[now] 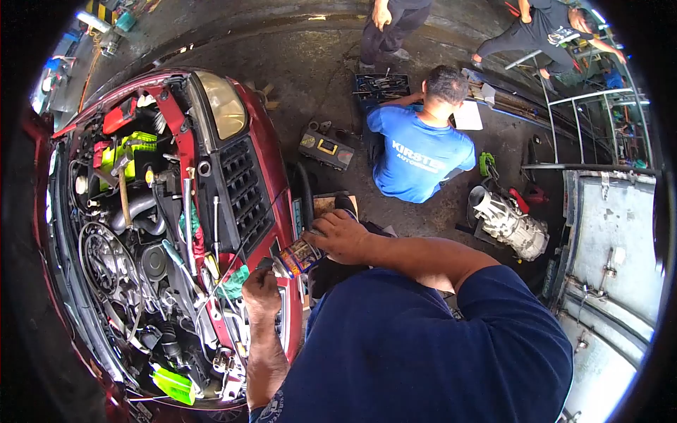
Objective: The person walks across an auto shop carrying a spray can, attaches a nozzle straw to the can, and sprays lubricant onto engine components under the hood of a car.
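My right hand is wrapped round one end of a can with a dark blue, yellow and red label, held tilted beside the front of a red car. My left hand is closed at the can's other end, its fingers pinching a small dark piece that I cannot make out. A black curved hose runs down close to my right fingers. Green cloth lies on the car's front edge just left of my left hand.
The open engine bay holds a hammer, a ratchet and loose parts. A person in a blue shirt crouches ahead by a tool tray. A gearbox and grey toolbox sit on the floor. Two more people stand beyond.
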{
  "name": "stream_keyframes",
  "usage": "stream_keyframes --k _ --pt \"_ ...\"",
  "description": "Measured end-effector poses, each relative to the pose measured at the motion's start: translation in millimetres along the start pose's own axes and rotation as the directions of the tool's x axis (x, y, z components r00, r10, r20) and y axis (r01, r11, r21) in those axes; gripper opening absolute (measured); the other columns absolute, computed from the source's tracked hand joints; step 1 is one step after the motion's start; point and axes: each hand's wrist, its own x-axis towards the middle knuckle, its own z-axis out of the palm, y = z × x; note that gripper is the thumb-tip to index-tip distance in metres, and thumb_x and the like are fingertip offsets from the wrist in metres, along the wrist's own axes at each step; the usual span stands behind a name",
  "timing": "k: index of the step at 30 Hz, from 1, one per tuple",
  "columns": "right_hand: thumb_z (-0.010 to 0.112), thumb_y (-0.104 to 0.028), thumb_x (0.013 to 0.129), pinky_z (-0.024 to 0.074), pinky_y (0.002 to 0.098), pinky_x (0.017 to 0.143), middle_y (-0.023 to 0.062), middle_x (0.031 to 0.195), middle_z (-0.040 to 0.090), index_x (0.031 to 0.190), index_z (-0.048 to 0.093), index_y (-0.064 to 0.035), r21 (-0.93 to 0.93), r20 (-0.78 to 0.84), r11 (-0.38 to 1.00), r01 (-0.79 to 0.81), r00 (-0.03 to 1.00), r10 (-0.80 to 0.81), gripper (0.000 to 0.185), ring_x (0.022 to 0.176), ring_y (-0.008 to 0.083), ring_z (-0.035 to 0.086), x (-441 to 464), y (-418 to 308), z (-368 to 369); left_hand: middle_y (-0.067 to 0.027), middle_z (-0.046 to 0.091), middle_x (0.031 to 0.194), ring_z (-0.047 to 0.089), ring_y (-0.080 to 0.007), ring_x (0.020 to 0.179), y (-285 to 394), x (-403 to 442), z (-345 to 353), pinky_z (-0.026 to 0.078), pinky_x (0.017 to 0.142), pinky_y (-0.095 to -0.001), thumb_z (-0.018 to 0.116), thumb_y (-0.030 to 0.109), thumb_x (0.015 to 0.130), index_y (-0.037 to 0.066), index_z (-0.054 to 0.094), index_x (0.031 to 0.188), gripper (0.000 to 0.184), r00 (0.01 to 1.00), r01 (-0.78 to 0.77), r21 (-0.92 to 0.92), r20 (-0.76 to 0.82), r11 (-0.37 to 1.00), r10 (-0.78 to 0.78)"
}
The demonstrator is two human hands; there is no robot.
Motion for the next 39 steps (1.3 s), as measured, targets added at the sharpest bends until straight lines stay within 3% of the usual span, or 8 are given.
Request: stream_keyframes --k 2,6,13,15,17,27,29,39 --pt "0.078 -0.021 0.067 0.0401 0.0426 0.091 0.0076 0.114 0.056 0.134 0.054 -0.0194 0.003 -0.040 1.000 -0.014 0.999 0.014 0.072 0.109 0.0266 0.053 -0.5 1.8 -1.2 -0.0225 0.070 0.080 0.071 -0.0291 0.074 20.7 9.3 -0.4 0.053 0.067 -0.0336 0.054 0.010 0.088 -0.006 0.068 0.099 0.023 0.987 0.153 -0.206 0.074 0.967 -0.140" --pt "0.080 -0.023 0.065 0.0406 0.0428 0.091 0.0081 0.116 0.055 0.135 0.053 -0.0195 -0.051 0.008 0.997 -0.049 0.999 0.050 0.076 0.110 0.0268 0.053 6.3 4.2 1.8 -0.0224 0.070 0.079 0.072 -0.0299 0.073 8.6 18.9 5.1 0.054 0.066 -0.0369 0.053 0.009 0.087 -0.005 0.069 0.100 0.025 1.000 -0.028 -0.062 0.003 0.998 0.028" --pt "0.075 -0.023 0.073 0.0413 0.0456 0.093 0.0101 0.115 0.057 0.135 0.054 -0.0173 -0.062 0.029 0.995 -0.081 0.996 0.083 0.066 0.111 0.0291 0.054 23.5 1.6 8.1 -0.0226 0.069 0.078 0.072 -0.0279 0.069 4.9 33.3 -6.9 0.054 0.064 -0.0378 0.054 0.008 0.084 -0.004 0.070 0.102 0.027 0.999 0.039 -0.110 0.038 0.993 -0.035" --pt "0.070 -0.023 0.077 0.0414 0.0455 0.093 0.0106 0.113 0.057 0.134 0.055 -0.0170 -0.058 0.030 0.995 -0.084 0.996 0.086 0.059 0.109 0.0297 0.054 30.8 2.7 8.4 -0.0213 0.070 0.077 0.072 -0.0263 0.069 5.5 35.2 -13.0 0.054 0.065 -0.0369 0.055 0.007 0.085 -0.004 0.070 0.101 0.025 1.000 0.005 -0.114 0.021 0.993 -0.003" --pt "0.069 -0.024 0.079 0.0416 0.0461 0.093 0.0109 0.113 0.057 0.136 0.053 -0.0171 -0.036 0.056 0.997 -0.062 0.996 0.064 0.060 0.110 0.0299 0.054 36.3 4.9 11.8 -0.0201 0.071 0.078 0.072 -0.0256 0.071 5.0 36.9 -18.1 0.055 0.066 -0.0355 0.056 0.008 0.086 -0.004 0.070 0.100 0.024 0.962 -0.261 -0.047 -0.093 0.964 0.256" --pt "0.069 -0.024 0.078 0.0404 0.0421 0.091 0.0090 0.111 0.058 0.132 0.055 -0.0152 -0.038 0.039 0.999 0.008 0.999 -0.007 0.056 0.109 0.0277 0.055 51.6 42.0 49.4 -0.0245 0.070 0.085 0.072 -0.0344 0.076 -53.1 57.3 29.0 0.055 0.071 -0.0383 0.054 0.006 0.082 -0.009 0.069 0.097 0.025 0.996 -0.034 -0.093 -0.087 0.995 0.026" --pt "0.070 -0.022 0.078 0.0403 0.0418 0.091 0.0085 0.111 0.058 0.131 0.056 -0.0151 -0.020 0.048 1.000 0.017 0.999 -0.016 0.055 0.108 0.0276 0.055 54.5 54.7 55.0 -0.0264 0.069 0.086 0.071 -0.0378 0.078 -25.9 66.0 34.1 0.055 0.071 -0.0403 0.053 0.004 0.081 -0.008 0.069 0.096 0.025 0.977 -0.131 0.001 -0.170 0.991 0.130" --pt "0.083 -0.022 0.063 0.0408 0.0455 0.092 0.0097 0.115 0.057 0.133 0.052 -0.0154 0.078 0.000 0.991 0.110 0.994 -0.110 0.077 0.112 0.0289 0.054 70.8 165.0 98.1 -0.0238 0.068 0.084 0.069 -0.0395 0.076 -30.6 126.1 102.7 0.054 0.069 -0.0424 0.055 0.004 0.083 -0.005 0.070 0.096 0.021 0.968 -0.084 0.163 -0.222 0.983 0.119"
